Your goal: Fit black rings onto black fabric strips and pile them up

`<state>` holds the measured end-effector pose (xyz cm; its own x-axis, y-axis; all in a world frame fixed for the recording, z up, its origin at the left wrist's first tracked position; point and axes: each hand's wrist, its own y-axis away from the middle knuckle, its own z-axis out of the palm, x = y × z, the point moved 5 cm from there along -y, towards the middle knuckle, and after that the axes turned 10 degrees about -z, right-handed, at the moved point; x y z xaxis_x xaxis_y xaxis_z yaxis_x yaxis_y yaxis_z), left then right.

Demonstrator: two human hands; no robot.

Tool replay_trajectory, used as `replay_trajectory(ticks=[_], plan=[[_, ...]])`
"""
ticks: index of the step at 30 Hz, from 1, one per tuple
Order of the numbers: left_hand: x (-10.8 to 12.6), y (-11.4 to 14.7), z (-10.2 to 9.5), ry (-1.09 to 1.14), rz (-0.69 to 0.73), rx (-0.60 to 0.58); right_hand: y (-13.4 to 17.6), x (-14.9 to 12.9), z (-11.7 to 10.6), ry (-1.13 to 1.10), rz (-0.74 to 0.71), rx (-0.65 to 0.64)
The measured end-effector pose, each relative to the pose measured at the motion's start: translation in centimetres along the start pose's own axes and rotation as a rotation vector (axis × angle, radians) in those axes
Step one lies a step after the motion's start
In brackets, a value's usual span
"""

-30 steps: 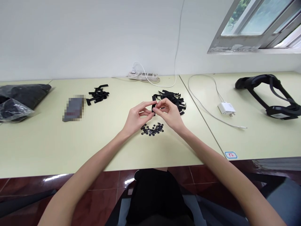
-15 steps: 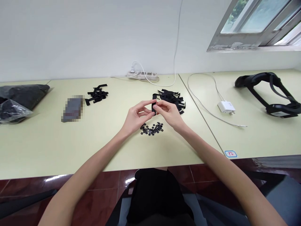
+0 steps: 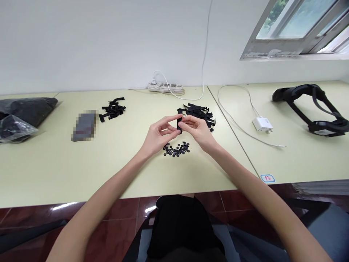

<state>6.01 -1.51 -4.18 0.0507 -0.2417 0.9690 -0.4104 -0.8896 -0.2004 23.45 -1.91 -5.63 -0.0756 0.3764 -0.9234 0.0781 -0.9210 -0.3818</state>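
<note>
One black strip (image 3: 179,122) is pinched between thumb and fingers of the left hand (image 3: 158,135); the right hand (image 3: 201,133) grips its right edge. Uneven finger pressure could make it slip; lowering either hand could scatter the black discs (image 3: 173,153) just on their near side.

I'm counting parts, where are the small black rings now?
In the head view, the small black rings lie on the table near the centre, just below left hand and right hand.
</note>
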Motion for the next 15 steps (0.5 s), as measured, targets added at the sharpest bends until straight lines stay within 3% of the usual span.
replay_trajectory(ticks=[5, 9, 15], plan=[[0.0, 0.1, 0.1, -0.002, 0.028, -0.013, 0.0, 0.0, 0.0, -0.004, -0.016, 0.026], [0.2, 0.1, 0.0, -0.043, 0.054, -0.004, 0.3, -0.7, -0.1, 0.115, -0.140, 0.082], [1.5, 0.2, -0.9, -0.267, 0.206, 0.177, 1.2, -3.0, -0.4, 0.372, -0.370, 0.173]])
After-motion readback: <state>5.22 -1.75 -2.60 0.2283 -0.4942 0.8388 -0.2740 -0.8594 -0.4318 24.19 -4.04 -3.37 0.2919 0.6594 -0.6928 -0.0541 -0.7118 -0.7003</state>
